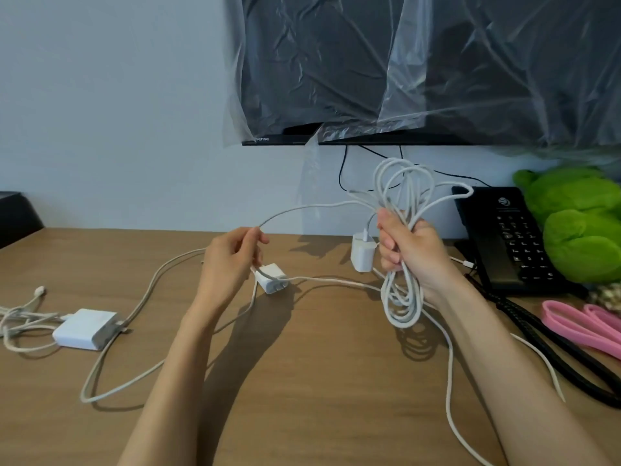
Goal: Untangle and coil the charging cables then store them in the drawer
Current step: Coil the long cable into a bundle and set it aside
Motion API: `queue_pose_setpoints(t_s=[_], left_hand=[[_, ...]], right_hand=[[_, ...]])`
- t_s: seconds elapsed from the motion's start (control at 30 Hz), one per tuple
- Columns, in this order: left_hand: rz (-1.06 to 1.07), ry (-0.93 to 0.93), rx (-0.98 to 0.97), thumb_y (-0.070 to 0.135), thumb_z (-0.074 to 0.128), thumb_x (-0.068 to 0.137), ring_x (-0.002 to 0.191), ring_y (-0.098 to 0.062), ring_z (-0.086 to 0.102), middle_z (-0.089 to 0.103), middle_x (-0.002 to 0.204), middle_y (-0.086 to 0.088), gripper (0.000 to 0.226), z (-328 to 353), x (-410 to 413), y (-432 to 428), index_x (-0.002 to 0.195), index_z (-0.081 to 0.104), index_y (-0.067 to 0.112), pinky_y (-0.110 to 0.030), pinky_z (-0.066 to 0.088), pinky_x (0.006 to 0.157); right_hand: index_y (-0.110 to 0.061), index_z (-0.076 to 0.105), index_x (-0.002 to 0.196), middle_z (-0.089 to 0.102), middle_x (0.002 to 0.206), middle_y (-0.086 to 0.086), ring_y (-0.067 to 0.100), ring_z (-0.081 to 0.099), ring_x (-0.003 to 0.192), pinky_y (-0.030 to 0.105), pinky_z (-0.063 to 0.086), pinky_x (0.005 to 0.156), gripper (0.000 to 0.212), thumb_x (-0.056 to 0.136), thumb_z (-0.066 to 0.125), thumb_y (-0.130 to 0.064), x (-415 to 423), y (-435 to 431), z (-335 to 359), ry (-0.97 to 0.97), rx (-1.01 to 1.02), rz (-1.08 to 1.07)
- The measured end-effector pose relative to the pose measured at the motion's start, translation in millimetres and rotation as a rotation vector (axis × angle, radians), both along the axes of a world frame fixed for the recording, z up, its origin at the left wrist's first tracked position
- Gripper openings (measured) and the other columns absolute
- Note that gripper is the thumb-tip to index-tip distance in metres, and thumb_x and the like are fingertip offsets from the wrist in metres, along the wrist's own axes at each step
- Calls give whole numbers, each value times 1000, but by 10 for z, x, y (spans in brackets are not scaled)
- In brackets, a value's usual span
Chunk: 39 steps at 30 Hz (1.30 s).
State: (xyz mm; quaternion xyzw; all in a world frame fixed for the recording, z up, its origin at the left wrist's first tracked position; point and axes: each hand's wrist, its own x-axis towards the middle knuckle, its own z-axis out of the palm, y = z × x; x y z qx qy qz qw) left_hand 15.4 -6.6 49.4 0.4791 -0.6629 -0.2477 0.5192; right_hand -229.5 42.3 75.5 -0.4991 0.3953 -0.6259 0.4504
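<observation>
My right hand [408, 250] grips a bundle of looped white cable [403, 304] held upright above the desk, with loops sticking out above and below the fist. A strand of that cable arcs left to my left hand [232, 260], which pinches it between thumb and fingers. A small white plug adapter [272, 280] lies on the desk just under my left hand, and another white adapter [362, 252] hangs beside my right hand. More white cable [111, 354] trails loose across the wooden desk [302, 381]. No drawer is in view.
A flat white charger block [85, 327] with tangled cords lies at the left. A black desk phone [504, 240], a green plush toy [578, 227] and pink bands [578, 327] crowd the right edge. A plastic-covered screen [420, 68] hangs on the wall.
</observation>
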Motion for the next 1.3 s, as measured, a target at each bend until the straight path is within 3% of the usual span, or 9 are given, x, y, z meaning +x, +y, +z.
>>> queue_pose_setpoints(t_s=[0.17, 0.37, 0.47, 0.57, 0.73, 0.93, 1.03, 1.17, 1.3], left_hand=[[-251, 93, 61, 18, 43, 100, 49, -3, 44, 57, 61, 0, 29, 42, -171, 135, 86, 65, 5, -16, 36, 47], [-426, -80, 19, 22, 48, 98, 61, -11, 39, 46, 63, 0, 26, -37, -381, 209, 81, 67, 13, -22, 34, 57], [-455, -132, 23, 22, 50, 97, 63, -3, 44, 54, 64, 10, 26, -43, -424, 234, 80, 69, 15, -10, 39, 65], [-468, -216, 16, 25, 50, 97, 54, -2, 38, 46, 54, 14, 26, -30, -451, 259, 77, 67, 20, -14, 31, 56], [-488, -299, -40, 33, 49, 97, 55, -15, 34, 40, 58, -6, 29, -39, -482, 278, 75, 65, 25, -31, 29, 55], [-454, -332, -109, 31, 50, 97, 52, -10, 32, 43, 53, 2, 27, -19, -530, 298, 84, 72, 22, -27, 26, 53], [-411, -395, -127, 34, 48, 97, 56, -7, 42, 53, 56, 6, 30, -52, -520, 299, 83, 73, 23, -20, 31, 56], [-302, -460, -186, 36, 49, 96, 91, -6, 44, 63, 87, 8, 37, -97, -484, 259, 64, 64, 24, -20, 33, 85], [-447, -404, -37, 36, 47, 98, 68, -10, 58, 64, 64, 0, 46, -38, -491, 317, 60, 57, 11, -21, 38, 74]], right_hand=[[-4, 51, 71, 43, 56, 7, 11, 36, 43, 19, 28, 36, 29, 96, 55, -17, 170, -9, -73, 153, 5, -40], [-2, 60, 84, 55, 62, 3, 9, 37, 44, 17, 30, 37, 17, 94, 58, -15, 268, -19, -172, 224, -4, -61], [1, 60, 91, 51, 58, 0, 8, 40, 45, 18, 32, 39, 20, 92, 62, -19, 279, 7, -162, 243, 20, -52], [3, 62, 94, 48, 54, -3, 9, 40, 46, 18, 33, 41, 24, 91, 63, -20, 287, 38, -139, 234, 28, -17], [-8, 63, 82, 49, 48, -7, 9, 39, 42, 18, 33, 41, 12, 89, 66, -17, 320, 84, -103, 257, 18, 27], [-6, 57, 69, 41, 50, 6, 14, 36, 41, 22, 36, 46, 26, 91, 63, -18, 334, 65, -117, 273, 1, 2], [-3, 57, 77, 43, 55, 4, 13, 40, 42, 21, 35, 43, 25, 92, 61, -23, 291, 31, -102, 171, 17, -20], [-11, 67, 77, 58, 58, -4, 9, 53, 51, 25, 46, 51, 25, 95, 56, -26, 145, -41, -89, 35, 47, -149], [-7, 59, 75, 61, 67, 4, 16, 64, 65, 41, 58, 79, 30, 98, 51, -23, 9, -111, -94, -210, 107, -141]])
